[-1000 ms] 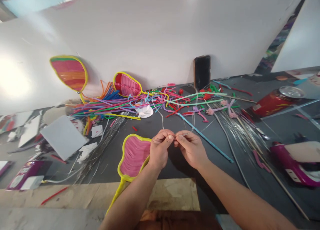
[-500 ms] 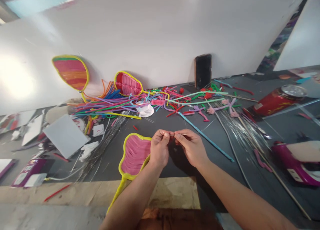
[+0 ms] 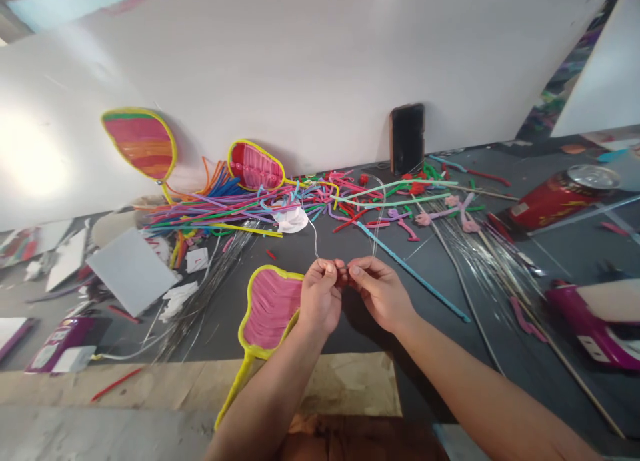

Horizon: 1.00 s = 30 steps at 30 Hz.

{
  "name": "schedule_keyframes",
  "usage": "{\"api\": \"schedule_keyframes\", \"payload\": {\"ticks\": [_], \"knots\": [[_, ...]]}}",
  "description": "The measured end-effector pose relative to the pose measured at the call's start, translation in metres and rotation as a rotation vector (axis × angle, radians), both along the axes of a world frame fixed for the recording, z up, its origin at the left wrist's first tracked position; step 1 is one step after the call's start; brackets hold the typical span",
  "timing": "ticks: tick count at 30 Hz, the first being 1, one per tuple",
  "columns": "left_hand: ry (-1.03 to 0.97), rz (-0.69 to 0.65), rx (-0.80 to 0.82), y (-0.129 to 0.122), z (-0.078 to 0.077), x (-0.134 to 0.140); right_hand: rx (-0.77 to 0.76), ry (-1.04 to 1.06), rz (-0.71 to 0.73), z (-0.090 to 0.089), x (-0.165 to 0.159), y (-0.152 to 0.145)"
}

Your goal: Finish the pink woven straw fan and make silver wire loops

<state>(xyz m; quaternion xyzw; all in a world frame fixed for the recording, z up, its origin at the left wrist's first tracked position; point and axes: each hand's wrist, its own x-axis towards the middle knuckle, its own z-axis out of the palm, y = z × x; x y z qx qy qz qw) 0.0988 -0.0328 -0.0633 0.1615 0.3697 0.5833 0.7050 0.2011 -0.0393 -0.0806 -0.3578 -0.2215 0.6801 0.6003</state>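
Observation:
A thin silvery wire point(image 3: 315, 237) arches up from my fingers and away toward the back of the table in a loose loop. My left hand point(image 3: 321, 294) pinches one part of it between thumb and forefinger. Close beside, my right hand point(image 3: 383, 293) pinches it the same way, the fingertips of both hands almost meeting. What lies right between the fingertips is too small to make out. Left of my left hand lies a pink paddle shape with a yellow fuzzy rim point(image 3: 273, 307), partly covered by my forearm. A blue pipe cleaner point(image 3: 415, 271) lies beyond my right hand.
Many coloured pipe cleaners point(image 3: 215, 207) are heaped at the back. A phone point(image 3: 407, 141) leans on the white board. A red can point(image 3: 557, 197) and a purple tool point(image 3: 595, 324) stand right; bundled wires point(image 3: 200, 314) and a white card point(image 3: 131, 271) lie left.
The wire loop now shows clearly above my hands, where it could hardly be seen before. Both hands stay pinched together in nearly the same place.

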Motion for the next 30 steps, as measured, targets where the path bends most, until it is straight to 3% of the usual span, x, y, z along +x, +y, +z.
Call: {"api": "schedule_keyframes", "payload": {"ticks": [8, 18, 25, 30], "knots": [[0.012, 0.03, -0.011, 0.001, -0.001, -0.003, 0.004, -0.02, -0.069, -0.009, -0.011, -0.003], [0.072, -0.013, 0.034, -0.002, 0.005, -0.003, -0.01, -0.01, -0.035, -0.001, -0.001, 0.001], [0.005, -0.01, 0.073, 0.0, 0.004, -0.003, 0.026, -0.039, 0.004, 0.001, 0.003, 0.002], [0.064, -0.012, 0.055, -0.001, 0.003, -0.002, -0.014, 0.016, -0.058, 0.009, 0.015, 0.007]]}}
